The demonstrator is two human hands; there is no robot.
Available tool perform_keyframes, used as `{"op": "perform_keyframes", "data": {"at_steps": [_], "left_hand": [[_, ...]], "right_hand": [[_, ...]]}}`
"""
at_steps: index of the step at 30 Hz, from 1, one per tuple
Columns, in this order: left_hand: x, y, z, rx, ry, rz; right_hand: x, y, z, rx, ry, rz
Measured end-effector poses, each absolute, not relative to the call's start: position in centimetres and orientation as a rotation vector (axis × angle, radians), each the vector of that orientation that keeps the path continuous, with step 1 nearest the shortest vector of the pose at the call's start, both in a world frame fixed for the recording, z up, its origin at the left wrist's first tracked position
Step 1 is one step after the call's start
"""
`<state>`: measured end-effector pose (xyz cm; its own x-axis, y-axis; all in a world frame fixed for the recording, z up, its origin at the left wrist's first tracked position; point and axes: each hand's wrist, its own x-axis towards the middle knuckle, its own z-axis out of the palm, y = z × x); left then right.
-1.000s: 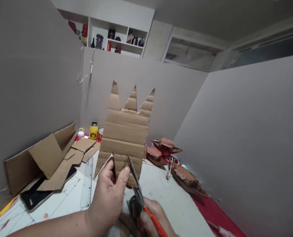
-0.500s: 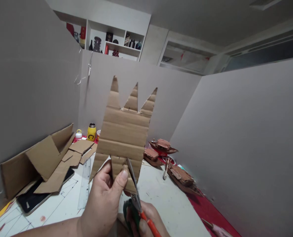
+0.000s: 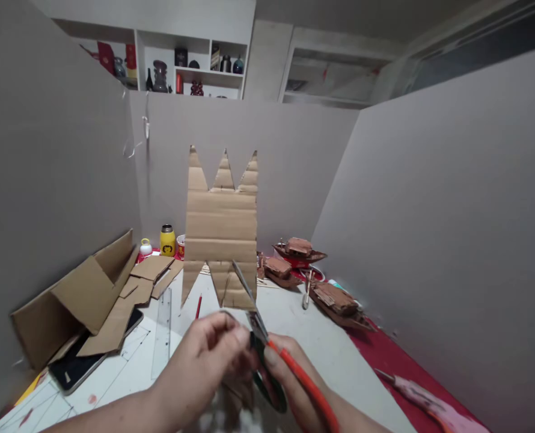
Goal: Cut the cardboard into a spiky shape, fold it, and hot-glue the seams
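Observation:
My right hand (image 3: pixel 290 373) grips scissors (image 3: pixel 257 322) with orange and dark green handles. Their blades point up and cross the lower part of a brown cardboard piece (image 3: pixel 221 222). This cardboard stands upright, with three pointed spikes along its top and a triangular notch in its bottom edge. A line slants across the flap beside the blade. Below the cardboard, my left hand (image 3: pixel 207 355) is apart from it, fingers curled and thumb against the index finger, close to the scissors' pivot. Whatever is in that pinch, if anything, is hidden.
At left, folded cardboard (image 3: pixel 76 294) and scraps lie partly over a phone (image 3: pixel 80 367). A clear ruler (image 3: pixel 162 334) and red pencil (image 3: pixel 199 307) lie on the white board. Model boats (image 3: pixel 337 300) and a pink-handled tool (image 3: pixel 416 394) are at right; a yellow bottle (image 3: pixel 167 242) stands behind.
My left hand has let go of the cardboard's lower edge and dropped below it. The cardboard now stands straighter, with the scissors still across it. The head view has shifted.

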<state>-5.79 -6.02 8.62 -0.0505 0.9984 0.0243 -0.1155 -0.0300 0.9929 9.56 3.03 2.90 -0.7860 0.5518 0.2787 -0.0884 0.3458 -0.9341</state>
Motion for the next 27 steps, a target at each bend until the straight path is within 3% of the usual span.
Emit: {"op": "perform_keyframes", "data": {"at_steps": [3, 6, 8, 15, 27], "left_hand": [[-7.5, -7.5, 9.0, 1.305, 1.389, 1.116], [-10.0, -8.4, 10.6, 1.285, 1.614, 1.803], [-11.1, -8.1, 11.5, 1.073, 1.417, 2.155], [-10.0, -5.4, 10.5, 0.995, 1.282, 1.541], [-7.9, -2.8, 9.3, 0.846, 1.183, 1.601]], "right_hand": [[10.5, 4.0, 3.9, -0.598, -2.068, 1.455], [11.5, 4.3, 4.4, -0.624, -2.152, 1.385], [11.9, 4.1, 4.4, -0.572, -2.223, 1.37], [13.2, 1.9, 4.4, -0.469, -2.31, 1.531], [14.3, 2.0, 3.7, -0.518, -2.138, 1.662]]}}
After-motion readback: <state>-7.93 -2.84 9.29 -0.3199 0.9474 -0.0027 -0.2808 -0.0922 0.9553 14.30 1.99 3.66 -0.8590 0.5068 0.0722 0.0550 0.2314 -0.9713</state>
